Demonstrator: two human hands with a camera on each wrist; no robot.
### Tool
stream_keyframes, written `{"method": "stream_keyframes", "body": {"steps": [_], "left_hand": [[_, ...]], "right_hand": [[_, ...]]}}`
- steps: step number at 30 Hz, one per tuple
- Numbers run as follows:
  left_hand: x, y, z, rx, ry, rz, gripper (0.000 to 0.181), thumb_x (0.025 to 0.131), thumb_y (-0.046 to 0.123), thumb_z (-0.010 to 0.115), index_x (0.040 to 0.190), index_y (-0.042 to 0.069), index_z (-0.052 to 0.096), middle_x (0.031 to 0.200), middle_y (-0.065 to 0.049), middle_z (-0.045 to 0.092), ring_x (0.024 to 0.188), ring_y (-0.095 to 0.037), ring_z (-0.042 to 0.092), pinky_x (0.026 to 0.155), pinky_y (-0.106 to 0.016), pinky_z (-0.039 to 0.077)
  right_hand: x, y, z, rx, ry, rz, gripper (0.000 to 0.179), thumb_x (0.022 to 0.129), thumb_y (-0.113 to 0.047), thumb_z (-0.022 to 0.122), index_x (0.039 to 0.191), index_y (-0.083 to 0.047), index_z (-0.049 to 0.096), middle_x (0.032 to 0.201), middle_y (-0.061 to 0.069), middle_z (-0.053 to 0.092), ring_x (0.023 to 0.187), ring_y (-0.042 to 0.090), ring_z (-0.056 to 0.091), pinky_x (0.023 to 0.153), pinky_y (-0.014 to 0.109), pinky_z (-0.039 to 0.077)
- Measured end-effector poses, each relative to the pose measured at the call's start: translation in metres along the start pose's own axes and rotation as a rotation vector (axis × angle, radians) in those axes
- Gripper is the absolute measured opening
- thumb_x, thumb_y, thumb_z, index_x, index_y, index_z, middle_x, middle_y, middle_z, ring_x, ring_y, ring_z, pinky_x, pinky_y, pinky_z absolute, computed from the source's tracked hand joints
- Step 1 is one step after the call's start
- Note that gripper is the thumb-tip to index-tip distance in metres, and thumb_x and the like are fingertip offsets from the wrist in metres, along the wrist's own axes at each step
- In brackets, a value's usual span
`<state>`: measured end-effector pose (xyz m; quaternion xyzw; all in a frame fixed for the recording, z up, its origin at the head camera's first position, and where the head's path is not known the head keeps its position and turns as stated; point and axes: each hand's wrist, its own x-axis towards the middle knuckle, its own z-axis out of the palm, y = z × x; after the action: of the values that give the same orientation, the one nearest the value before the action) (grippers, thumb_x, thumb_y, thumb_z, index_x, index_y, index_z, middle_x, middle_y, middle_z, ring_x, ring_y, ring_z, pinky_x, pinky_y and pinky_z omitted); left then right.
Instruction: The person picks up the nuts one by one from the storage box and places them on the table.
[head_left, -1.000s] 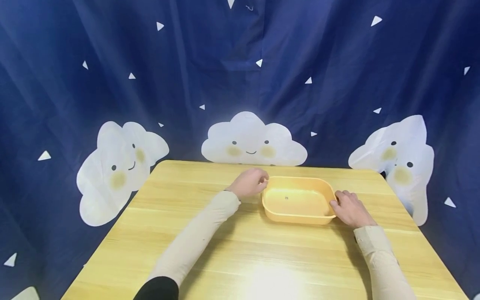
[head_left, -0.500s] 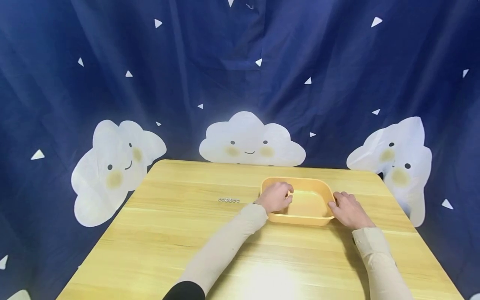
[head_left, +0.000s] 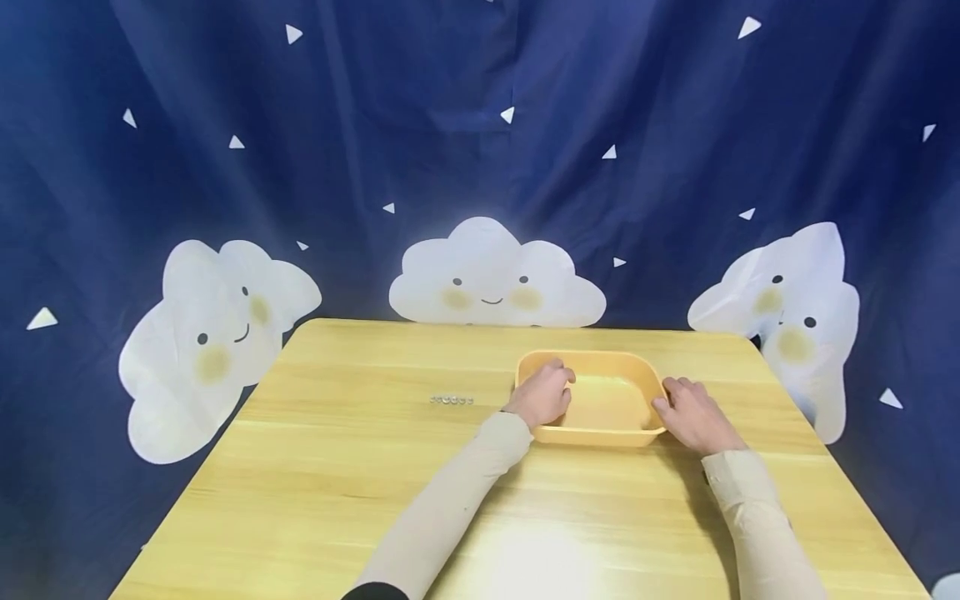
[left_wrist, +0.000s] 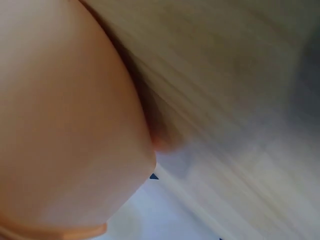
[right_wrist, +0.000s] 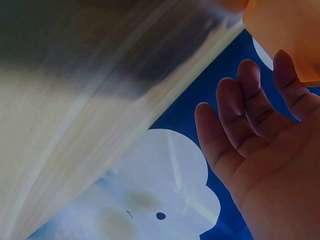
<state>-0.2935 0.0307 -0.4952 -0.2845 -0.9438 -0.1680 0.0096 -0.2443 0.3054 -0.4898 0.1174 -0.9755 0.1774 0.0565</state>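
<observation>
A yellow-orange plastic basin with rounded corners rests on the wooden table. My left hand reaches over its left side, fingers curled inside; whether the fingertips pinch anything is hidden. The left wrist view shows no clear hand, only the basin's wall. At the right rim my right hand grips the basin, thumb at the edge and fingers along the outer wall. In the right wrist view, the fingers of my right hand curve below the basin's wall. Several small silvery beads lie in a row left of the basin.
The light wooden table stands before a dark blue curtain with white clouds and triangles. A bright light reflection lies near the table's front.
My left hand has moved right from the basin's left rim to inside it, uncovering the row of beads. The bead seen inside the basin is now hidden. My right hand has stayed at the rim.
</observation>
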Motion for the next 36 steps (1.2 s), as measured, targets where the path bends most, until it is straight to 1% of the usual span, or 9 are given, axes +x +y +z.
{"method": "stream_keyframes", "body": {"steps": [5, 10, 14, 18, 22, 28, 32, 34, 36], "left_hand": [[-0.001, 0.000, 0.000, 0.002, 0.013, -0.054, 0.013, 0.096, 0.007, 0.060, 0.098, 0.009, 0.073, 0.092, -0.001, 0.065, 0.082, -0.011, 0.065, 0.068, -0.019, 0.054], [-0.004, 0.001, -0.001, 0.043, -0.036, -0.129, 0.040, 0.092, 0.017, 0.058, 0.055, 0.019, 0.042, 0.051, 0.009, 0.033, 0.046, -0.006, 0.029, 0.040, -0.020, 0.027], [-0.004, 0.000, -0.002, 0.088, -0.116, -0.076, 0.048, 0.092, 0.028, 0.056, 0.049, 0.024, 0.035, 0.044, 0.015, 0.030, 0.043, -0.004, 0.023, 0.040, -0.021, 0.023], [0.000, -0.002, -0.004, -0.008, -0.265, 0.040, 0.053, 0.097, 0.032, 0.054, 0.048, 0.024, 0.038, 0.045, 0.017, 0.036, 0.044, -0.005, 0.020, 0.044, -0.021, 0.020], [0.006, -0.002, -0.004, -0.140, -0.416, 0.121, 0.050, 0.102, 0.031, 0.049, 0.053, 0.024, 0.039, 0.051, 0.011, 0.030, 0.047, -0.006, 0.021, 0.050, -0.021, 0.025], [0.005, 0.014, -0.008, -0.215, -0.517, 0.159, 0.040, 0.106, 0.037, 0.043, 0.070, 0.022, 0.054, 0.065, 0.010, 0.044, 0.059, -0.006, 0.038, 0.064, -0.024, 0.040], [0.004, 0.032, -0.011, -0.213, -0.502, 0.128, 0.038, 0.107, 0.040, 0.040, 0.114, 0.023, 0.073, 0.111, 0.011, 0.071, 0.105, -0.003, 0.064, 0.110, -0.035, 0.046], [0.006, 0.041, -0.009, -0.202, -0.501, 0.104, 0.043, 0.107, 0.043, 0.038, 0.132, 0.026, 0.068, 0.135, 0.014, 0.066, 0.131, -0.005, 0.058, 0.126, -0.050, 0.031], [0.008, 0.048, -0.005, -0.214, -0.509, 0.094, 0.047, 0.107, 0.045, 0.034, 0.139, 0.028, 0.065, 0.142, 0.014, 0.062, 0.138, -0.006, 0.054, 0.128, -0.051, 0.027]], "right_hand": [[0.002, 0.001, 0.001, -0.006, 0.024, -0.005, 0.017, 0.098, -0.017, 0.048, 0.083, -0.008, 0.052, 0.079, 0.011, 0.052, 0.077, 0.033, 0.047, 0.075, 0.045, 0.036], [0.003, 0.000, 0.001, -0.012, 0.024, -0.015, 0.017, 0.097, -0.016, 0.050, 0.081, -0.009, 0.051, 0.079, 0.010, 0.053, 0.076, 0.033, 0.050, 0.075, 0.048, 0.039], [0.003, -0.001, 0.000, -0.013, 0.032, -0.023, 0.017, 0.096, -0.016, 0.050, 0.081, -0.009, 0.051, 0.078, 0.010, 0.053, 0.077, 0.032, 0.050, 0.078, 0.050, 0.041], [0.003, -0.001, -0.001, -0.009, 0.033, -0.014, 0.016, 0.096, -0.016, 0.050, 0.083, -0.008, 0.053, 0.080, 0.011, 0.055, 0.079, 0.034, 0.051, 0.079, 0.051, 0.041], [0.002, -0.002, -0.001, -0.007, 0.025, -0.001, 0.016, 0.096, -0.016, 0.049, 0.084, -0.007, 0.054, 0.082, 0.012, 0.056, 0.081, 0.036, 0.053, 0.079, 0.052, 0.041], [0.003, -0.002, 0.000, -0.008, 0.021, 0.006, 0.019, 0.096, -0.016, 0.049, 0.077, -0.011, 0.048, 0.077, 0.008, 0.050, 0.076, 0.031, 0.047, 0.073, 0.042, 0.037], [0.004, -0.002, -0.001, -0.011, 0.028, 0.009, 0.022, 0.096, -0.016, 0.049, 0.075, -0.012, 0.046, 0.076, 0.007, 0.049, 0.074, 0.030, 0.047, 0.071, 0.040, 0.036], [0.004, -0.002, 0.000, -0.013, 0.026, 0.009, 0.022, 0.097, -0.016, 0.049, 0.076, -0.011, 0.047, 0.076, 0.008, 0.050, 0.075, 0.031, 0.048, 0.071, 0.041, 0.037], [0.004, -0.002, 0.001, -0.018, 0.025, 0.007, 0.022, 0.097, -0.016, 0.049, 0.076, -0.011, 0.047, 0.077, 0.008, 0.051, 0.075, 0.031, 0.050, 0.071, 0.043, 0.039]]}}
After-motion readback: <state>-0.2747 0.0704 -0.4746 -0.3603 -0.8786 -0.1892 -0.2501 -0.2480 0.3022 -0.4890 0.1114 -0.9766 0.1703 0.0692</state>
